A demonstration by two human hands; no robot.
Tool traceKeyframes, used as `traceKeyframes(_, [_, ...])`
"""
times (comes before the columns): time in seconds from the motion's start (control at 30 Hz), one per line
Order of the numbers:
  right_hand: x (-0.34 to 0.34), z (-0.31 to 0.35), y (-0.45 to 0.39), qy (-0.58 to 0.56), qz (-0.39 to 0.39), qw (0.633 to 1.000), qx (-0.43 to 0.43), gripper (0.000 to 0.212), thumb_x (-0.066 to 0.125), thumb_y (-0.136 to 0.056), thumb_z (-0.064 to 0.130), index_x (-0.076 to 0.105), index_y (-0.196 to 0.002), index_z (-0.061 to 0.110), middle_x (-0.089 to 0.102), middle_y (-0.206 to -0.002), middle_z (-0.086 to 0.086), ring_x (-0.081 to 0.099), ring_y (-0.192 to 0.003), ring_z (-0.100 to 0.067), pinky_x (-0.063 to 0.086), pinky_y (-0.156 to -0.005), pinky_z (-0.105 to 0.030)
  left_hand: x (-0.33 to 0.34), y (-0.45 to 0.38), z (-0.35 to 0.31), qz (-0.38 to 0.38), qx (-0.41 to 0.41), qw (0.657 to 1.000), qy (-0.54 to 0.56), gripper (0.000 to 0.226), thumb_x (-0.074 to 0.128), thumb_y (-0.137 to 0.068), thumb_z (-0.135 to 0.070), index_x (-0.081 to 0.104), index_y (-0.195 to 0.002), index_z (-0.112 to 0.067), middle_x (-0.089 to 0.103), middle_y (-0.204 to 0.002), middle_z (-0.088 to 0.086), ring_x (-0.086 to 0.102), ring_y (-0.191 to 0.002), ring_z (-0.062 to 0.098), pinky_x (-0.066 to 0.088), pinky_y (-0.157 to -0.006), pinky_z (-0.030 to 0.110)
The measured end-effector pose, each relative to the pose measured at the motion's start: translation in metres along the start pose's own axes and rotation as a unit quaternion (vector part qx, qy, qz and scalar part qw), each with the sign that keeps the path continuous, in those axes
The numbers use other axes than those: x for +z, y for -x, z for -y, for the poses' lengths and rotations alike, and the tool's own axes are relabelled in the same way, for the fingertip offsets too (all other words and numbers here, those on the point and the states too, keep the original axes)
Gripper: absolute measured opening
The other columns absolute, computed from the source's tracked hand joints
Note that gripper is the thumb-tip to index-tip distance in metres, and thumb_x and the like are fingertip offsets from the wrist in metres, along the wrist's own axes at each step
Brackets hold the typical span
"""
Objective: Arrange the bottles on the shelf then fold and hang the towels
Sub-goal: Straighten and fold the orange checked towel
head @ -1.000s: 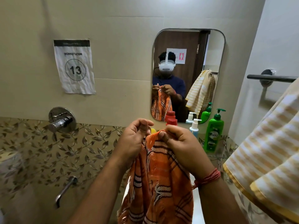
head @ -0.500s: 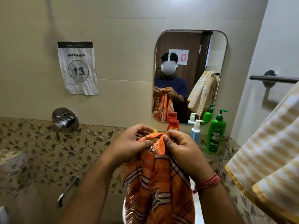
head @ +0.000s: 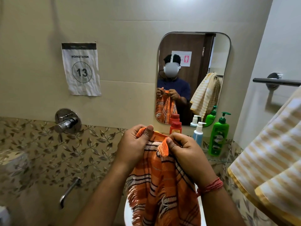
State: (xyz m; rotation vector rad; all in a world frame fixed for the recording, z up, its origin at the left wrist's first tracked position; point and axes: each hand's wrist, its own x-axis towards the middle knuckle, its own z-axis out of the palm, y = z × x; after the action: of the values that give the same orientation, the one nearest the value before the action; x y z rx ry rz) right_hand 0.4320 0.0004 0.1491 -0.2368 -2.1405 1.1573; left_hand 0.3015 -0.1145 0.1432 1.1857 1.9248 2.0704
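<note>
An orange checked towel [head: 162, 181] with fringed edges hangs down in front of me. My left hand [head: 135, 144] pinches its top edge at the left, and my right hand [head: 184, 149] pinches a bunched corner at the right. Behind the hands, on a glass shelf [head: 216, 158] under the mirror, stand a red bottle [head: 175, 127], a white and blue pump bottle [head: 198, 132] and a green pump bottle [head: 219, 136]. A yellow and white striped towel [head: 268, 160] hangs at the right.
A dark towel bar [head: 276, 81] sticks out of the right wall. The mirror [head: 192, 46] reflects a person with both towels. A tap fitting [head: 67, 121] and a spout [head: 69, 191] sit on the left wall. A white basin [head: 127, 214] lies below the towel.
My hands have drawn apart along the towel's top edge, the left one moving left, so the towel hangs wider. The view has shifted a little.
</note>
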Motion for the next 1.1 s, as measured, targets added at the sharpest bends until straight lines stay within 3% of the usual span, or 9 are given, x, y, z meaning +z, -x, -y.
traceKeyframes(0.13, [0.003, -0.002, 0.001, 0.024, -0.088, 0.995, -0.051, 0.011, 0.061, -0.095, 0.024, 0.070, -0.089, 0.021, 0.057, -0.097, 0.006, 0.059, -0.090, -0.003, 0.051, -0.074, -0.017, 0.011, 0.004, -0.007, -0.004, -0.032, 0.997, 0.064, 0.039, 0.063, -0.087, -0.057, 0.069, -0.073, -0.021, 0.067, -0.066, 0.001, 0.063, -0.064, 0.019, 0.053, -0.067, 0.043])
traceKeyframes(0.27, [0.008, 0.006, 0.007, -0.036, -0.056, 0.992, -0.104, 0.010, 0.061, -0.095, 0.017, 0.071, -0.091, 0.016, 0.068, -0.083, 0.002, 0.066, -0.080, -0.012, 0.055, -0.069, -0.024, 0.020, 0.006, -0.012, 0.023, -0.079, 0.989, 0.125, 0.038, 0.071, -0.079, -0.053, 0.074, -0.079, -0.015, 0.074, -0.078, 0.013, 0.070, -0.073, 0.029, 0.057, -0.074, 0.047])
traceKeyframes(0.37, [0.014, 0.012, 0.008, -0.101, -0.081, 0.988, -0.090, 0.012, 0.062, -0.093, 0.021, 0.072, -0.092, 0.014, 0.072, -0.085, -0.002, 0.069, -0.082, -0.016, 0.058, -0.072, -0.028, 0.026, 0.009, -0.014, 0.050, -0.140, 0.965, 0.218, 0.034, 0.073, -0.080, -0.033, 0.073, -0.097, -0.004, 0.075, -0.089, 0.019, 0.073, -0.080, 0.031, 0.060, -0.075, 0.041])
traceKeyframes(0.43, [0.018, 0.013, 0.007, -0.090, -0.102, 0.987, -0.087, 0.014, 0.063, -0.093, 0.025, 0.072, -0.093, 0.015, 0.072, -0.085, 0.000, 0.070, -0.083, -0.016, 0.059, -0.073, -0.031, 0.027, 0.011, -0.016, 0.078, -0.150, 0.949, 0.264, 0.018, 0.064, -0.091, -0.018, 0.073, -0.097, -0.003, 0.074, -0.088, 0.018, 0.072, -0.078, 0.027, 0.060, -0.070, 0.036])
traceKeyframes(0.53, [0.023, 0.011, 0.006, -0.065, -0.132, 0.985, -0.085, 0.013, 0.065, -0.093, 0.029, 0.072, -0.094, 0.018, 0.072, -0.084, 0.004, 0.070, -0.082, -0.013, 0.060, -0.071, -0.033, 0.025, 0.013, -0.013, 0.088, -0.132, 0.946, 0.282, 0.019, 0.054, -0.097, -0.006, 0.072, -0.096, -0.002, 0.073, -0.086, 0.016, 0.072, -0.078, 0.025, 0.059, -0.064, 0.030])
traceKeyframes(0.8, [0.024, 0.008, 0.002, 0.008, -0.174, 0.981, -0.090, 0.010, 0.071, -0.089, 0.028, 0.071, -0.096, 0.022, 0.071, -0.085, 0.010, 0.069, -0.082, -0.006, 0.060, -0.070, -0.028, 0.022, 0.017, -0.010, 0.027, -0.104, 0.957, 0.271, 0.026, 0.050, -0.101, -0.006, 0.075, -0.098, -0.007, 0.075, -0.101, 0.020, 0.073, -0.093, 0.030, 0.059, -0.070, 0.033])
traceKeyframes(0.9, [0.024, 0.008, 0.000, 0.023, -0.175, 0.979, -0.099, 0.009, 0.071, -0.089, 0.026, 0.070, -0.097, 0.021, 0.070, -0.085, 0.009, 0.069, -0.081, -0.006, 0.061, -0.068, -0.028, 0.021, 0.016, -0.010, 0.034, -0.100, 0.957, 0.271, 0.029, 0.048, -0.102, -0.010, 0.077, -0.098, -0.009, 0.075, -0.105, 0.019, 0.073, -0.098, 0.030, 0.059, -0.071, 0.032])
traceKeyframes(1.0, [0.026, 0.007, -0.001, 0.052, -0.186, 0.974, -0.114, 0.005, 0.070, -0.090, 0.023, 0.069, -0.094, 0.021, 0.069, -0.084, 0.009, 0.068, -0.079, -0.006, 0.060, -0.066, -0.026, 0.021, 0.018, -0.013, 0.050, -0.093, 0.955, 0.276, 0.034, 0.049, -0.101, -0.029, 0.077, -0.101, -0.009, 0.074, -0.108, 0.020, 0.072, -0.103, 0.032, 0.058, -0.075, 0.035])
traceKeyframes(1.1, [0.025, 0.008, -0.004, 0.081, -0.206, 0.966, -0.130, 0.004, 0.070, -0.089, 0.019, 0.067, -0.089, 0.018, 0.065, -0.085, 0.007, 0.063, -0.080, -0.006, 0.056, -0.067, -0.021, 0.018, 0.021, -0.015, 0.087, -0.067, 0.958, 0.264, 0.040, 0.053, -0.094, -0.036, 0.072, -0.111, -0.006, 0.073, -0.112, 0.021, 0.071, -0.107, 0.033, 0.059, -0.085, 0.041])
